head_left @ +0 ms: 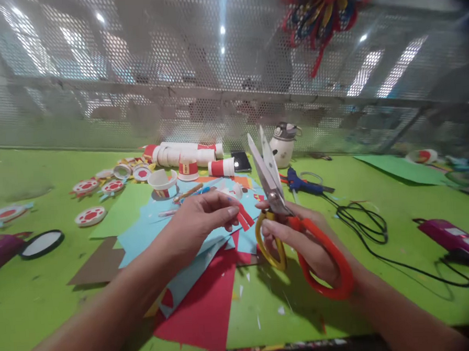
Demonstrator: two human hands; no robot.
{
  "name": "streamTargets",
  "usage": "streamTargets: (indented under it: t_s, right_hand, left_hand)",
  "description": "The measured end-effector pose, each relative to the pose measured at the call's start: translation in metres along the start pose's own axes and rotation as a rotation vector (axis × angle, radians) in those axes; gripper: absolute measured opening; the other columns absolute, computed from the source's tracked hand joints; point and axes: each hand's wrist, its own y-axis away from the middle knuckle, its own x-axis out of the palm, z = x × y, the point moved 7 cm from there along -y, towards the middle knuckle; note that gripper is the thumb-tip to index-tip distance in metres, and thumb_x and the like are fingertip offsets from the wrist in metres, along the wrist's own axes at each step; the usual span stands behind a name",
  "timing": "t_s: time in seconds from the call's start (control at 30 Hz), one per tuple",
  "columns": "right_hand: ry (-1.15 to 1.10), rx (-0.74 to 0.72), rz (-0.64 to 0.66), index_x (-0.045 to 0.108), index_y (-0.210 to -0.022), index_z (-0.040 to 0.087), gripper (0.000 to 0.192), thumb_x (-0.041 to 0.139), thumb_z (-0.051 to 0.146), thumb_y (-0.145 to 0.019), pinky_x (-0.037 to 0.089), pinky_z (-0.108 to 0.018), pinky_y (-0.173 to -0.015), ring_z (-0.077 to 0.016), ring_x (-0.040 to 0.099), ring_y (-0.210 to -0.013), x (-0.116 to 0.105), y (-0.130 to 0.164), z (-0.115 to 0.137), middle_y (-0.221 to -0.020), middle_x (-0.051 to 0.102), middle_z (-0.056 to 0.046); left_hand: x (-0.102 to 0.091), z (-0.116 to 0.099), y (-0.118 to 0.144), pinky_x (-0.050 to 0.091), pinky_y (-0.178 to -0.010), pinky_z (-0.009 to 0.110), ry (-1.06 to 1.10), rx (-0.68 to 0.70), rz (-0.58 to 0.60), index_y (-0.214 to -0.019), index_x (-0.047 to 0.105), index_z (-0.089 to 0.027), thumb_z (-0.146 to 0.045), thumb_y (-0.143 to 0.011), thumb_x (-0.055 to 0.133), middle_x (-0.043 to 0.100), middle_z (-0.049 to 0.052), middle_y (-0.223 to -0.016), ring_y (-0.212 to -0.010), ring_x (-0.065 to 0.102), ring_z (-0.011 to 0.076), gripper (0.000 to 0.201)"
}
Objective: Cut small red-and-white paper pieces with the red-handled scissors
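The red paper strips hang pinched in the closed fingertips of the left hand, above the blue paper sheets near the middle of the green table. Just beside them, the right hand grips the scissors through their yellow and orange loops, blades parted and pointing up. A red sheet lies toward the near edge. Paper cups and a blue glue gun sit toward the far edge.
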Motion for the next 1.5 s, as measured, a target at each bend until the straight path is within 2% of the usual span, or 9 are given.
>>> streamTargets:
  t_s: [0.13, 0.27, 0.47, 0.67, 0.83, 1.0, 1.13, 1.37, 1.5]
  right_hand:
    - [-0.026, -0.022, -0.003, 0.054, -0.113, 0.018, 0.027, 0.057, 0.022, -0.087, 0.048, -0.024, -0.052, -0.0129, 0.059, -0.056, 0.001, 0.002, 0.001, -0.065, 0.059, 0.003]
    - [-0.002, -0.036, 0.001, 0.058, -0.11, 0.017, 0.026, 0.06, 0.017, -0.084, 0.045, -0.021, -0.05, -0.009, 0.053, -0.053, 0.004, 0.002, 0.003, -0.065, 0.052, 0.005]
    - [-0.095, -0.021, 0.047, 0.056, -0.112, 0.019, 0.029, 0.057, 0.015, -0.083, 0.047, -0.027, -0.059, -0.0123, 0.057, -0.063, 0.011, 0.002, -0.003, -0.076, 0.057, 0.001]
    - [-0.101, 0.002, 0.019, 0.056, -0.111, 0.017, 0.029, 0.058, 0.017, -0.082, 0.047, -0.026, -0.056, -0.0127, 0.058, -0.061, 0.008, 0.002, -0.004, -0.071, 0.055, 0.002]
    - [-0.135, 0.026, 0.013, 0.055, -0.114, 0.019, 0.031, 0.06, 0.019, -0.083, 0.051, -0.028, -0.058, -0.0137, 0.061, -0.062, 0.008, 0.001, -0.009, -0.073, 0.058, 0.001]
    - [-0.218, 0.028, 0.002, 0.054, -0.114, 0.019, 0.032, 0.06, 0.017, -0.083, 0.05, -0.025, -0.054, -0.0111, 0.059, -0.056, 0.01, 0.0, -0.009, -0.07, 0.058, 0.003]
    - [-0.248, 0.048, 0.003, 0.054, -0.115, 0.019, 0.032, 0.061, 0.017, -0.084, 0.051, -0.027, -0.056, -0.0123, 0.06, -0.059, 0.011, 0.0, -0.012, -0.073, 0.06, 0.001]
    - [-0.172, 0.021, -0.011, 0.054, -0.117, 0.02, 0.032, 0.058, 0.016, -0.085, 0.051, -0.025, -0.056, -0.0115, 0.059, -0.06, 0.009, 0.0, -0.013, -0.072, 0.058, 0.002]
    - [-0.068, 0.023, -0.024, 0.054, -0.112, 0.017, 0.027, 0.058, 0.025, -0.086, 0.049, -0.025, -0.054, -0.0121, 0.056, -0.058, 0.009, -0.002, -0.009, -0.07, 0.056, 0.002]
  left_hand:
    - [0.008, 0.008, 0.002, 0.039, -0.058, 0.024, -0.037, -0.07, 0.032, -0.07, 0.068, -0.016, -0.02, -0.071, 0.067, 0.058, 0.0, -0.058, -0.056, 0.049, 0.0109, 0.004]
    - [0.013, 0.009, 0.003, 0.04, -0.058, 0.024, -0.054, -0.074, 0.067, -0.07, 0.069, -0.016, -0.02, -0.072, 0.066, 0.059, 0.0, -0.057, -0.055, 0.051, 0.0113, 0.005]
    - [0.015, 0.013, 0.004, 0.04, -0.059, 0.024, -0.056, -0.081, 0.108, -0.074, 0.07, -0.017, -0.021, -0.073, 0.066, 0.061, 0.001, -0.06, -0.057, 0.051, 0.0119, 0.007]
    - [0.019, 0.017, 0.005, 0.037, -0.057, 0.025, -0.047, -0.128, 0.146, -0.068, 0.068, -0.016, -0.029, -0.076, 0.063, 0.058, 0.002, -0.06, -0.057, 0.048, 0.0122, 0.016]
    - [0.02, 0.022, 0.006, 0.034, -0.055, 0.025, -0.023, -0.159, 0.121, -0.068, 0.067, -0.015, -0.03, -0.075, 0.064, 0.057, 0.002, -0.06, -0.055, 0.046, 0.011, 0.017]
    - [0.022, 0.027, 0.006, 0.036, -0.055, 0.023, 0.095, -0.23, 0.083, -0.067, 0.066, -0.015, -0.028, -0.071, 0.069, 0.061, 0.002, -0.062, -0.055, 0.048, 0.0094, 0.015]
    - [0.025, 0.028, 0.007, 0.037, -0.054, 0.022, 0.155, -0.273, 0.081, -0.066, 0.066, -0.014, -0.027, -0.07, 0.071, 0.062, 0.001, -0.062, -0.055, 0.05, 0.009, 0.014]
    - [0.024, 0.028, 0.006, 0.034, -0.052, 0.022, 0.11, -0.227, 0.07, -0.064, 0.063, -0.014, -0.026, -0.072, 0.068, 0.059, 0.0, -0.058, -0.051, 0.045, 0.0072, 0.016]
    - [0.013, 0.021, 0.001, 0.035, -0.052, 0.022, 0.045, -0.145, 0.017, -0.058, 0.06, -0.014, -0.027, -0.072, 0.068, 0.055, -0.001, -0.054, -0.051, 0.046, 0.008, 0.02]
